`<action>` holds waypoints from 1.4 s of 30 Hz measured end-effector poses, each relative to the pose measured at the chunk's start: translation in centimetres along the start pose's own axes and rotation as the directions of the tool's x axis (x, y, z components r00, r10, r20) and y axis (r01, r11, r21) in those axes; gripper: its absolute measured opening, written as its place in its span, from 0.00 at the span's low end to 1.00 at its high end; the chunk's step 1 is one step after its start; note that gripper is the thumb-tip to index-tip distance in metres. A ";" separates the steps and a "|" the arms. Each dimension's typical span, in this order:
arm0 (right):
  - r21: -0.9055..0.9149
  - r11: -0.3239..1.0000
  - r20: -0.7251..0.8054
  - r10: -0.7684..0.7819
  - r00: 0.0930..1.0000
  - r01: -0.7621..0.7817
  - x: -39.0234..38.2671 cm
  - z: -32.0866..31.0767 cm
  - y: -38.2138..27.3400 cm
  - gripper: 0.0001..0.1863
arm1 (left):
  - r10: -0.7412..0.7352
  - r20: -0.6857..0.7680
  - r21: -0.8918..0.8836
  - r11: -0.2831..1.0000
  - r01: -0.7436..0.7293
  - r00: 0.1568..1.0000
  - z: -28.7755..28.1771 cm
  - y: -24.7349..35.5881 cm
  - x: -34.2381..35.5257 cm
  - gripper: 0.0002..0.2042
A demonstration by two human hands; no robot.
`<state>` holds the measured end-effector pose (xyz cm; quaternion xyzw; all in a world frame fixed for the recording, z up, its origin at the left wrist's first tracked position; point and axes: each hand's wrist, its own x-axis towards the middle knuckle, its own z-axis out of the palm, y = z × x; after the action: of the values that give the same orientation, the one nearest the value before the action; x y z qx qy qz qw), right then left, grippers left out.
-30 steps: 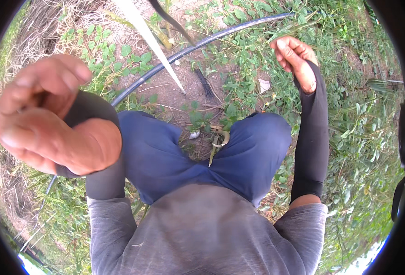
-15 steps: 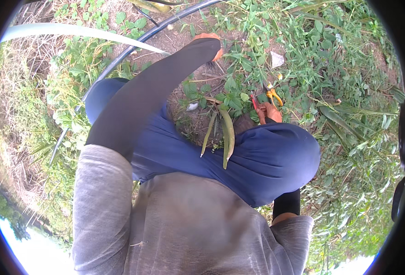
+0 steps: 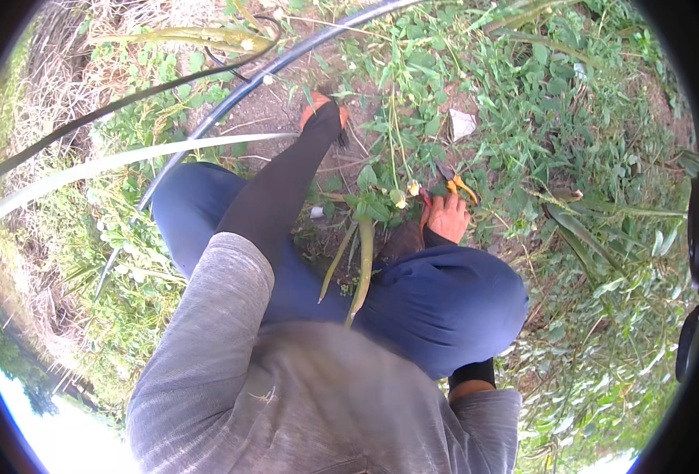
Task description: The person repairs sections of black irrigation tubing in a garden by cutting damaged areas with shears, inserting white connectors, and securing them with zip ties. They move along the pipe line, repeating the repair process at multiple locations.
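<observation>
I crouch over weedy soil in blue trousers and black sleeves. My left arm reaches forward, and my left hand [image 3: 322,111] is down on the bare earth beside a black hose [image 3: 246,85]; its fingers are hidden behind the wrist. My right hand [image 3: 447,218] rests in front of my right knee, closed around small pruning shears [image 3: 458,186] with orange and red handles. The blades point away into the weeds. A small leafy plant [image 3: 374,207] with a pale bud stands just left of that hand, and two long narrow leaves [image 3: 362,272] hang from it between my knees.
A long pale grass blade [image 3: 128,163] and a dark thin stem [image 3: 112,110] arch across the left side. A white scrap [image 3: 461,124] lies among low weeds ahead. Dense green weeds [image 3: 602,205] fill the right, and dry straw [image 3: 57,87] lies at the far left.
My left arm dropped from close to the camera and stretched out to the soil by the hose. My right hand came down from the far weeds to my knee, now holding the shears.
</observation>
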<state>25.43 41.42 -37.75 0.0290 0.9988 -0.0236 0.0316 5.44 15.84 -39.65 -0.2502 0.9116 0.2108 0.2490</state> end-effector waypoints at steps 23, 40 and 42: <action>0.386 0.916 -0.016 0.120 0.993 -0.105 2.0 -2.8 2.6 0.13 | -0.129 -0.210 -0.271 0.960 0.069 0.969 -0.7 1.0 0.6 0.26; 0.251 0.967 0.157 -0.094 0.983 0.052 4.4 0.1 7.0 0.17 | -0.109 0.098 -0.328 0.935 0.135 0.989 -6.9 2.4 -8.8 0.18; 0.224 0.972 0.407 -0.032 0.913 -0.066 7.0 -4.2 5.5 0.15 | 0.011 0.190 -0.371 0.927 0.061 0.982 -8.8 -0.4 -13.2 0.17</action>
<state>18.51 47.52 -34.22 0.0355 0.9601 -0.1459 0.2360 12.49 15.70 -25.48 -0.2835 0.8235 0.4005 0.2847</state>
